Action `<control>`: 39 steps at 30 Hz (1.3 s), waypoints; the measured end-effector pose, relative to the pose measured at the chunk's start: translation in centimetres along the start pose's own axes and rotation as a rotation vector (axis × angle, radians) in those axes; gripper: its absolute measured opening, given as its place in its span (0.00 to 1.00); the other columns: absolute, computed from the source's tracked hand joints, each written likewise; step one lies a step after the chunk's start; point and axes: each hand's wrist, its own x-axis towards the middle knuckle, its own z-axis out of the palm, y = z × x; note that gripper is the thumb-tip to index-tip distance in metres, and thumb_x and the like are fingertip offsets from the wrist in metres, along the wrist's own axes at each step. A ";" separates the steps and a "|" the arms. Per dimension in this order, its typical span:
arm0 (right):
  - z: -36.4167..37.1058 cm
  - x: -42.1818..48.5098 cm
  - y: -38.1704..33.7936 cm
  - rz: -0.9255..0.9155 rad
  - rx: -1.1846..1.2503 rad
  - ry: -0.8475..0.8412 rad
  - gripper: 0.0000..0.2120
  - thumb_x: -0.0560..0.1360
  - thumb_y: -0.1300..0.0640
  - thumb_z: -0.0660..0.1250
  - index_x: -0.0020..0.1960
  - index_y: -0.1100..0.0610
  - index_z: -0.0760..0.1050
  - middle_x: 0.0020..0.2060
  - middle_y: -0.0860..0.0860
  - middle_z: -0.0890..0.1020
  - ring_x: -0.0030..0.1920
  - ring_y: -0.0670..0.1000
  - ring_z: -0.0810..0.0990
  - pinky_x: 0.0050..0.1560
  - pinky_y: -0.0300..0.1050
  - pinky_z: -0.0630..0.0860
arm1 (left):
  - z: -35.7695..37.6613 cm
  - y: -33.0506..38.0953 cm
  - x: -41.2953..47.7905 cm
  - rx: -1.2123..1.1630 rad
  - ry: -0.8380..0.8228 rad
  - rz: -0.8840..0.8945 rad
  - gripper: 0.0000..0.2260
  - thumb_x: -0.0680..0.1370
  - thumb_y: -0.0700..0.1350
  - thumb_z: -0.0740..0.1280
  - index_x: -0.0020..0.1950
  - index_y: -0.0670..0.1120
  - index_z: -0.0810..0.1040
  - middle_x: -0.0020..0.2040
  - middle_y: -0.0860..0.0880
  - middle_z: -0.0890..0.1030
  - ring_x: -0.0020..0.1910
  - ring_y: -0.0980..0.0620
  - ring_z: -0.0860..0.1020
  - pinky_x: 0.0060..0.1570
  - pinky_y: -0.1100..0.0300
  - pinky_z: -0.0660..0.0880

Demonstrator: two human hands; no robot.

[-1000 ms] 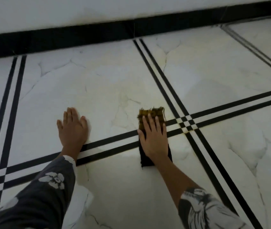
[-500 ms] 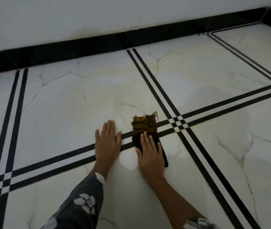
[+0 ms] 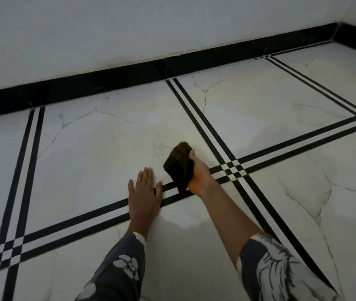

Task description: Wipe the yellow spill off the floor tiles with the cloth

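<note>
A folded dark cloth (image 3: 179,162), stained yellow-brown, is tilted up off the white marble floor tiles (image 3: 90,161). My right hand (image 3: 198,174) grips it from the right side, thumb near its top edge; its lower end hangs over the black double line. My left hand (image 3: 144,192) rests flat on the floor just left of the cloth, fingers straight, across the black lines. A faint yellowish smear (image 3: 151,140) tints the tile beyond the cloth.
Black double lines (image 3: 233,168) cross just right of my right hand. A black skirting (image 3: 107,83) runs along the white wall at the back. Both forearms wear grey sleeves with white flowers.
My right hand went from pressing flat on the cloth to gripping it and lifting it on edge. My left hand moved right, closer to the cloth, and stays flat.
</note>
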 end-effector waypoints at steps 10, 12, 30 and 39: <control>-9.8 -2.1 0.4 -0.294 -0.375 0.748 0.19 0.80 0.50 0.54 0.62 0.61 0.72 0.57 0.60 0.77 0.55 0.57 0.78 0.50 0.48 0.76 | 0.1 0.0 0.1 0.012 -0.018 -0.010 0.26 0.82 0.55 0.47 0.77 0.45 0.50 0.77 0.47 0.54 0.77 0.50 0.51 0.74 0.48 0.46; -10.1 -1.6 1.4 -0.697 -0.876 0.872 0.16 0.80 0.53 0.56 0.64 0.57 0.71 0.62 0.56 0.75 0.59 0.53 0.75 0.52 0.41 0.72 | 0.0 0.1 0.1 0.009 -0.023 -0.005 0.26 0.82 0.54 0.48 0.77 0.45 0.50 0.77 0.47 0.53 0.77 0.49 0.51 0.74 0.48 0.46; -1.4 12.2 2.9 -0.899 -2.057 0.051 0.31 0.76 0.43 0.30 0.76 0.54 0.42 0.76 0.48 0.47 0.76 0.47 0.44 0.74 0.46 0.40 | -1.0 -5.9 7.8 0.094 0.005 -0.209 0.27 0.81 0.54 0.46 0.77 0.43 0.45 0.78 0.46 0.48 0.77 0.49 0.47 0.74 0.46 0.43; 2.3 18.4 -1.4 -0.826 -2.038 0.194 0.25 0.81 0.49 0.40 0.76 0.56 0.45 0.76 0.49 0.49 0.76 0.48 0.47 0.74 0.48 0.43 | -0.3 -6.0 7.8 0.098 0.055 -0.188 0.31 0.77 0.58 0.40 0.77 0.44 0.46 0.78 0.47 0.49 0.77 0.50 0.47 0.73 0.48 0.43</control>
